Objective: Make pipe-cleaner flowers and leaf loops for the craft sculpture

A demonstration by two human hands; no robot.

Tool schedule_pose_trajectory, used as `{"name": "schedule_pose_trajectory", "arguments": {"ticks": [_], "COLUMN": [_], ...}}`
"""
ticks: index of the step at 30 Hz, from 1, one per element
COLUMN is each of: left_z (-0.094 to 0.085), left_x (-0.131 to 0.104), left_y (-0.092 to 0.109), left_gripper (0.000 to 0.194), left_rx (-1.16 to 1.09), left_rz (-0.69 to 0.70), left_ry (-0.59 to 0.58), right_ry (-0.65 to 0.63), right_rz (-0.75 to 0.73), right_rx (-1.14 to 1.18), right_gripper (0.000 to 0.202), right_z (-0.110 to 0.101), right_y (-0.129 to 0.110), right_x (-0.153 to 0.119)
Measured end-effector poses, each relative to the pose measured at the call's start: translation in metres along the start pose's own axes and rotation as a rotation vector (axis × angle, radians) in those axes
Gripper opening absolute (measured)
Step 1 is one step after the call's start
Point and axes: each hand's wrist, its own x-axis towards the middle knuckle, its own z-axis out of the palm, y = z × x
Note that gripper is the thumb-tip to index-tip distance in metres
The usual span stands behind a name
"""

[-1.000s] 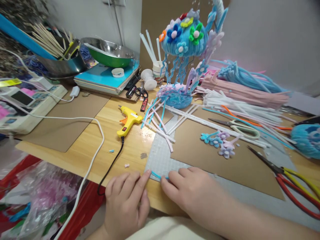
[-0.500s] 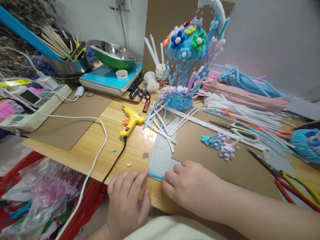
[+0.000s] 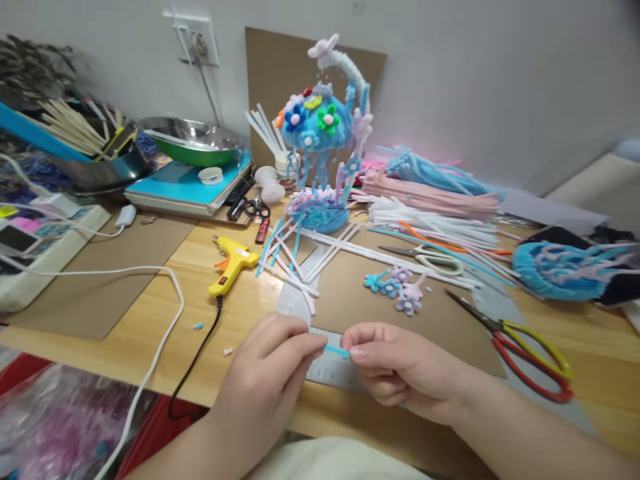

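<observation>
3 brown boards (image 3: pixel 110 307) come through to me on the head camera: 2 lie flat on the wooden table (image 3: pixel 250 307) and 1 stands upright at the pale wall (image 3: pixel 475 80), which carries a socket (image 3: pixel 199 43). A grey mat (image 3: pixel 335 375) shows from under the middle board.

Both hands are closed to a pinch. The left hand (image 3: pixel 277 360) grips a blue strip (image 3: pixel 337 350) at the fingertips; the right hand (image 3: pixel 400 363) pinches it between thumb and forefinger, other fingers curled. I have the strip spanning the gap between the 2 hands, and the fingers hide where it ends. I can't judge its height above the mat.

To the left sits a yellow glue gun (image 3: pixel 233 267), its black cable (image 3: pixel 205 343) running down near the left forearm. Beyond the hands, cut strips (image 3: pixel 303 285) overlap loosely before a blue jellyfish-shaped ornament (image 3: pixel 320 130). Flower pieces (image 3: pixel 390 287) lie on the middle board, and red-and-yellow-handled scissors (image 3: pixel 500 328) lie near the right forearm.
</observation>
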Motion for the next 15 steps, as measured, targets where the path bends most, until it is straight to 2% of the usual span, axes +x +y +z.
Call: {"name": "schedule_pose_trajectory", "arguments": {"ticks": [2,4,6,9,12,15], "left_z": [0.007,0.016,0.029,0.049,0.068,0.082], "left_x": [0.018,0.037,0.055,0.08,0.096,0.101], "left_y": [0.006,0.012,0.017,0.023,0.027,0.027], "left_gripper": [0.018,0.011,0.006,0.016,0.023,0.025], "left_rx": [-0.074,-0.208,-0.455,-0.94,-1.188,-1.187], "left_rz": [-0.058,-0.206,-0.44,-0.727,-0.792,-0.778], "left_ry": [-0.08,-0.175,-0.249,-0.346,-0.43,-0.402], "right_ry": [-0.037,-0.017,0.067,0.256,0.345,0.339], "right_rz": [-0.01,-0.096,-0.268,-0.526,-0.637,-0.662], "right_rx": [0.113,0.139,0.1,0.036,0.103,0.239], "right_gripper": [0.016,0.016,0.016,0.018,0.022,0.024], "right_z": [-0.007,-0.015,-0.022,-0.033,-0.041,-0.047], "right_y": [-0.003,-0.008,-0.012,-0.015,-0.014,-0.01], "right_x": [-0.011,-0.02,-0.026,-0.03,-0.028,-0.024]}}
